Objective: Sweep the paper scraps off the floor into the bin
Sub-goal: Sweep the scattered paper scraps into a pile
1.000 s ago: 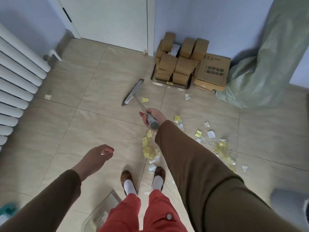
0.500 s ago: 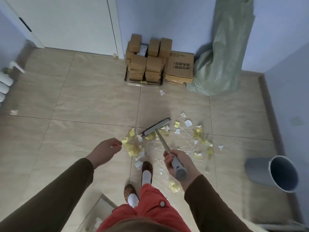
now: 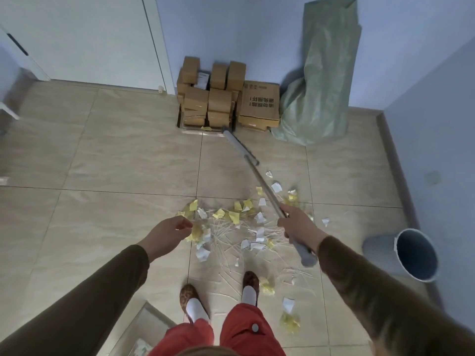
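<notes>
View from above of a person standing on a tiled floor [image 3: 123, 155]. The right hand [image 3: 299, 226] is wrapped around the handle of a broom [image 3: 259, 176], fingers closed on the shaft just above its grey end grip. The broom's long axis runs diagonally from that hand, at lower right, up and to the left; its head [image 3: 239, 145] lies farthest from the person, pointing toward the stacked cardboard boxes [image 3: 223, 98] against the wall, with one end of the head just beside the tray under them. The left hand [image 3: 167, 235] holds nothing, its fingers loosely curled and partly apart, above the left edge of the scraps. Yellow and white paper scraps [image 3: 239, 219] lie scattered on the floor between the two hands and the feet, with a few more near the right foot. The bin [image 3: 411, 255], grey, lies tipped on its side at right near the wall, mouth facing the camera, apart from the scraps. A green sack [image 3: 321, 80] leans in the corner beside the boxes
</notes>
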